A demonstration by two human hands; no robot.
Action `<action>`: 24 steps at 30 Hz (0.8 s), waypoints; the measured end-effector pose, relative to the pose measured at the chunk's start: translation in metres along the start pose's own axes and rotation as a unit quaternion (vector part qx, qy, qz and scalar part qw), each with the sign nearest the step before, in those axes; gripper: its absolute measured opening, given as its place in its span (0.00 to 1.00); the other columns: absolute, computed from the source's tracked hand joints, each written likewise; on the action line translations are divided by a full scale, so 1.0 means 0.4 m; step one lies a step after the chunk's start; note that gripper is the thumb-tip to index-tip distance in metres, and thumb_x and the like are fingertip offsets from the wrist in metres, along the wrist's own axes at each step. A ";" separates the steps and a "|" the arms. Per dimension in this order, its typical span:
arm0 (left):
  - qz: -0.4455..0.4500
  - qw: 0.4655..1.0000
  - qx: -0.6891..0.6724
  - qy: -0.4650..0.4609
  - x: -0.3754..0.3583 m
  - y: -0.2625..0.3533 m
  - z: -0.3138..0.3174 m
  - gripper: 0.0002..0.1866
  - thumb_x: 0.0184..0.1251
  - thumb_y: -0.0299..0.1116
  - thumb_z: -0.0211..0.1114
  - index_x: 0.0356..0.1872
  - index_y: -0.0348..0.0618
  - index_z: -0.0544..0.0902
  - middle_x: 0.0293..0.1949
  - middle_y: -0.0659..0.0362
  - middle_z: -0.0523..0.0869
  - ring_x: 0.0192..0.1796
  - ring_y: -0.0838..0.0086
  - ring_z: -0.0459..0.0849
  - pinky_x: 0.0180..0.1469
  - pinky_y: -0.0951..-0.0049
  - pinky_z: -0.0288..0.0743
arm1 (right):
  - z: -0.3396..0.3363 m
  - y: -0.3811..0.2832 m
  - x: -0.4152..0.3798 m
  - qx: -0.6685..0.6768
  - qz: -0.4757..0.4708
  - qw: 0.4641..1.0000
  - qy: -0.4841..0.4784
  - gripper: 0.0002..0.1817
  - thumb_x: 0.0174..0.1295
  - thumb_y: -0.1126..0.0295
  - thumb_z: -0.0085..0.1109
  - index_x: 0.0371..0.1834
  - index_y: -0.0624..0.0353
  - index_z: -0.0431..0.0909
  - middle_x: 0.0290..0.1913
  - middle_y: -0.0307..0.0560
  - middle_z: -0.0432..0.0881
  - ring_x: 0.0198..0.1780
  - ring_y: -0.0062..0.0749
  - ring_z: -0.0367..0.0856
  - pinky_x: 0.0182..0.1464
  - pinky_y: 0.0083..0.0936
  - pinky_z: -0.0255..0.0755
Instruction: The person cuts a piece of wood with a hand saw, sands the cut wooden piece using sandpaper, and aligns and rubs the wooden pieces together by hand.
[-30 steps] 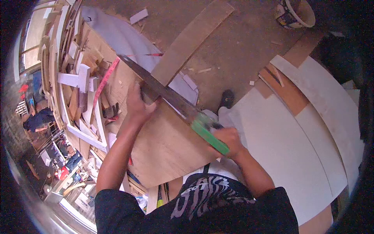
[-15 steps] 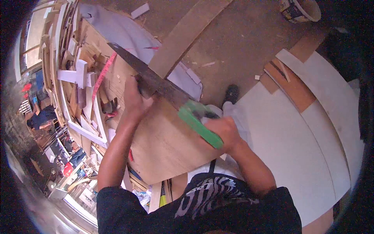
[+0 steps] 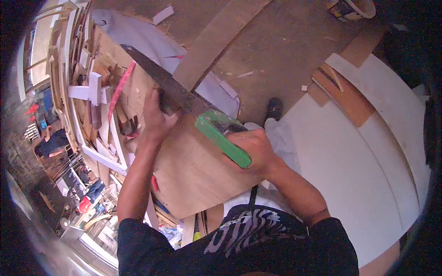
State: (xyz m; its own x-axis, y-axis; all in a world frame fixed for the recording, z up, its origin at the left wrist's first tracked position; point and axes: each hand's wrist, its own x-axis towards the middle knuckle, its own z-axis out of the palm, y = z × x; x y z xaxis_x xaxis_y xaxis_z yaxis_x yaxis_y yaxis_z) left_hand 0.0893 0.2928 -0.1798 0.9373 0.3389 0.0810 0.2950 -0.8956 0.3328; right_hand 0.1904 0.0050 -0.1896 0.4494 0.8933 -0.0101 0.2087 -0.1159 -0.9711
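Observation:
In the head view, my right hand [image 3: 255, 147] is wrapped round the green handle of a handsaw [image 3: 223, 141]. Its dark toothed blade points up and to the left, running along the far edge of a light brown plywood board [image 3: 198, 175]. My left hand [image 3: 156, 117] lies on this board, beside the blade, with thumb and fingers apart. A dark patch between thumb and fingers is too dim to make out. The blade hides part of the board's edge.
A red measuring tape [image 3: 122, 89] lies left of my left hand, near piled wood offcuts [image 3: 94, 89]. Beyond the blade a long brown strip [image 3: 216, 41] stretches away. White sheets [image 3: 340, 161] lie at right, and a bucket [image 3: 352, 9] stands at the far right.
My right hand and the handsaw have moved up and to the left along the blade's line. My left hand stays in nearly the same place on the board.

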 end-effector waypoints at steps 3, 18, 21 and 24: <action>-0.064 0.997 0.013 -0.027 0.005 0.018 0.001 0.34 0.40 0.35 0.80 0.51 0.35 0.75 0.42 0.48 0.76 0.45 0.52 0.79 0.50 0.58 0.75 | 0.001 -0.011 -0.036 -0.026 -0.001 0.999 0.032 0.16 0.47 0.53 0.68 0.33 0.49 0.78 0.27 0.44 0.82 0.30 0.48 0.85 0.31 0.43 0.79; -0.077 0.997 -0.026 0.016 0.008 0.028 0.006 0.31 0.50 0.43 0.79 0.49 0.36 0.77 0.41 0.49 0.76 0.43 0.57 0.79 0.47 0.61 0.74 | -0.141 -0.088 -0.151 -0.013 -0.005 0.999 0.035 0.07 0.44 0.70 0.70 0.24 0.56 0.79 0.19 0.45 0.75 0.19 0.44 0.77 0.23 0.35 0.71; -0.080 0.995 -0.055 0.033 0.000 -0.010 0.018 0.24 0.57 0.44 0.74 0.46 0.36 0.79 0.39 0.49 0.78 0.41 0.56 0.80 0.46 0.60 0.74 | -0.126 -0.130 -0.200 -0.052 0.031 0.998 0.005 0.06 0.49 0.70 0.69 0.27 0.56 0.81 0.20 0.47 0.76 0.20 0.47 0.77 0.24 0.36 0.72; -0.170 0.983 -0.020 0.063 -0.007 0.003 0.023 0.18 0.66 0.43 0.67 0.43 0.37 0.82 0.38 0.48 0.80 0.41 0.54 0.80 0.44 0.57 0.74 | -0.086 -0.262 -0.197 0.008 0.079 0.995 0.057 0.06 0.59 0.69 0.67 0.29 0.56 0.81 0.20 0.50 0.76 0.21 0.49 0.77 0.25 0.38 0.71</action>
State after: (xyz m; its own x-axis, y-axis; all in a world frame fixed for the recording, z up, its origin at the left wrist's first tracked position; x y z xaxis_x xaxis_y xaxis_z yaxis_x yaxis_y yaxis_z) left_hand 0.0887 0.2880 -0.1884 0.7544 0.6522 0.0737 0.5776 -0.7130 0.3975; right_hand 0.1631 -0.0682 -0.0788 0.5709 0.8097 -0.1358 0.1145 -0.2424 -0.9634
